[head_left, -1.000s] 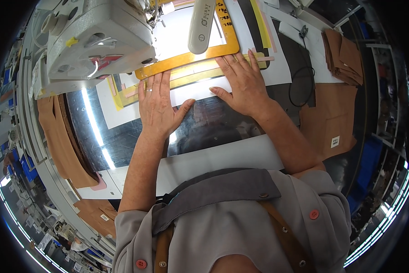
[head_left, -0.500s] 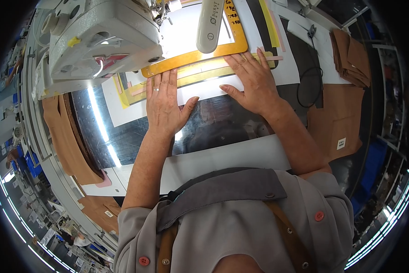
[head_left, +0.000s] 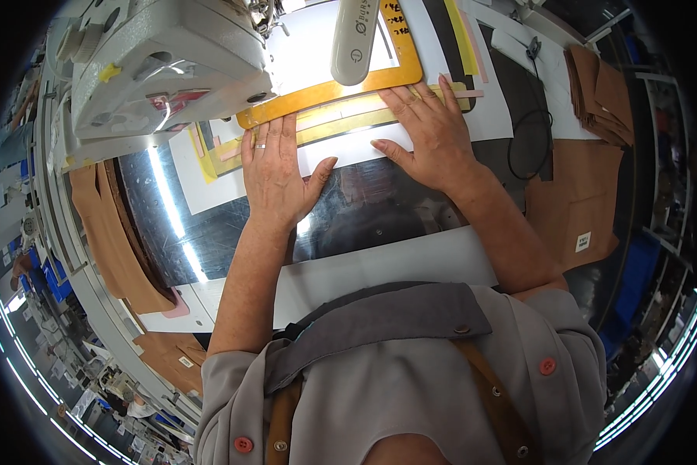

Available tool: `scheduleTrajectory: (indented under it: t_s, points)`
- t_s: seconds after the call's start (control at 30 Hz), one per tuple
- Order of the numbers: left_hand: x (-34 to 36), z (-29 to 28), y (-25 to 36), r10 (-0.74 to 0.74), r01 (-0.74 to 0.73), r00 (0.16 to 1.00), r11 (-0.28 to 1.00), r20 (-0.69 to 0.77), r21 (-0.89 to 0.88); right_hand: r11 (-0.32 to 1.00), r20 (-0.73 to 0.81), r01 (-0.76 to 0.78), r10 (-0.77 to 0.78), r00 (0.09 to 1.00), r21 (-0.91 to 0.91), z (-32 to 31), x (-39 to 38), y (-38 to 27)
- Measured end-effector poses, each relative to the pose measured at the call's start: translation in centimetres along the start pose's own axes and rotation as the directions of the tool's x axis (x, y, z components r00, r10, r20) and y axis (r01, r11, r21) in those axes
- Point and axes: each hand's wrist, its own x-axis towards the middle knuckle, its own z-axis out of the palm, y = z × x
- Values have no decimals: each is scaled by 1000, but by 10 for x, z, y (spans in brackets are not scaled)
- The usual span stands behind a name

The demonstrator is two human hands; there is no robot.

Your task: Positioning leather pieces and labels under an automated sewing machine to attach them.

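Both my hands lie on a white template sheet edged with yellow and pink strips, on the shiny metal machine bed. My left hand rests with its fingers stretched out and thumb apart, a ring on one finger. Its fingertips reach the near edge of an orange clamp frame. To the right, my right hand lies open, fingers spread over a yellow strip and fingertips near the frame's right corner. Neither hand grips anything.
The white sewing machine head stands at the left, close to my left hand. A pale rounded bar hangs over the frame. Brown fabric pieces lie at the left and stacked at the right. A black cable curls beside the sheet.
Very little differs. My left hand sits slightly further left, and the whole view has shifted a touch; both hands stay flat on the sheet by the frame.
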Motion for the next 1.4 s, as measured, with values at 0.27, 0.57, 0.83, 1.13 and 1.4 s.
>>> scheduleTrajectory:
  t_s: [0.27, 0.57, 0.83, 1.13, 1.4]
  points:
    - [2, 1, 1, 10, -11, 998, 1000, -55, -26, 1000, 3, -14, 13, 1000, 13, 1, 1, -2]
    - [4, -3, 4, -20, 21, 1000, 999, 5, -49, 998, 27, -62, 63, 998, -34, -1, 3, -8]
    - [4, -3, 5, -74, 75, 997, 997, 30, -36, 993, 52, -97, 101, 994, -64, -1, 5, -9]
    - [3, -6, 8, -105, 105, 994, 994, -17, -25, 985, 54, -108, 116, 992, -133, -4, 4, -11]
    - [-4, -1, 6, -177, 158, 977, 974, -118, -161, 939, 7, -110, 118, 993, -325, 0, 4, -13]
